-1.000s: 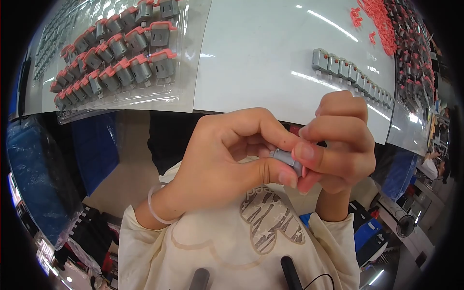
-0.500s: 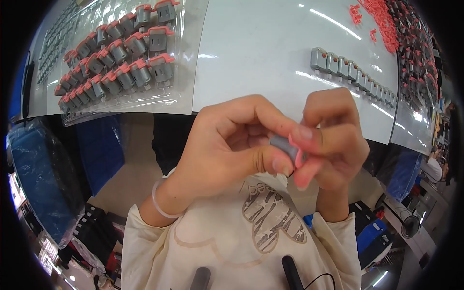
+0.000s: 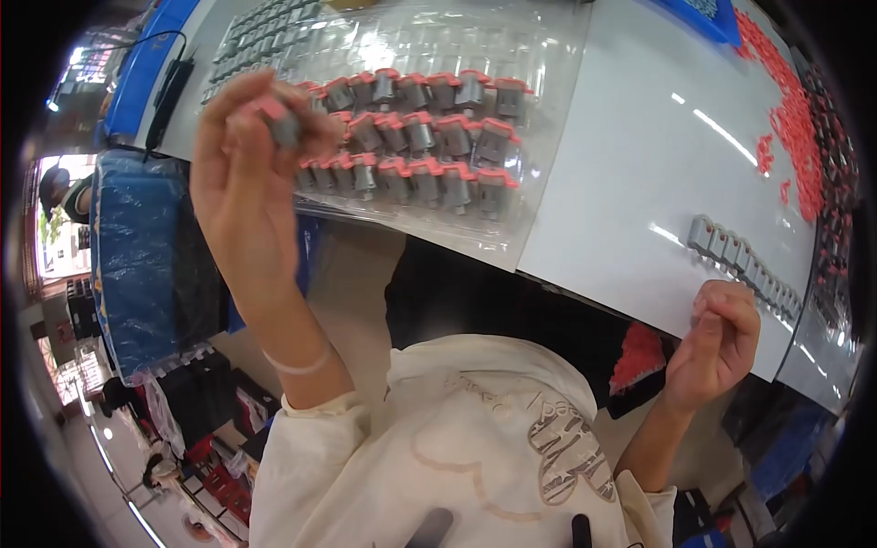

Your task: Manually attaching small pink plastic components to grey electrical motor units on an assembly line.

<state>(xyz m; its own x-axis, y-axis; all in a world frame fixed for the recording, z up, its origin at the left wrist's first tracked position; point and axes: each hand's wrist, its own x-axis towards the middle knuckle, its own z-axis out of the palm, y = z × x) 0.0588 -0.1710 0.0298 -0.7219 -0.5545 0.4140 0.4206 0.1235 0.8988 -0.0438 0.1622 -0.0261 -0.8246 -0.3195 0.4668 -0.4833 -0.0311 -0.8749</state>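
My left hand (image 3: 251, 155) is raised over the left side of the clear plastic tray (image 3: 534, 110). Its fingers pinch a small grey motor (image 3: 286, 131) topped by a pink plastic clip (image 3: 272, 108); both are somewhat blurred. Rows of similar grey motors (image 3: 454, 139) with pink clips stand in the tray beside this hand. At the right, my right hand (image 3: 717, 342) is curled above the white table's near edge, thumb against the fingers. Whatever it may hold is hidden. Just beyond it runs a line of bare grey motors (image 3: 731, 248).
Loose pink clips (image 3: 793, 137) are heaped along the far right of the white table (image 3: 630, 173). A blue bin (image 3: 708, 18) stands at the top right. Many more motors with clips (image 3: 836, 183) lie at the right rim. Blue plastic-covered stacks (image 3: 142, 265) are at the left.
My hands were together in front of my chest on the motor and clip. The left has carried them left over the tray; the right has let go and moved right. The view has turned leftward.
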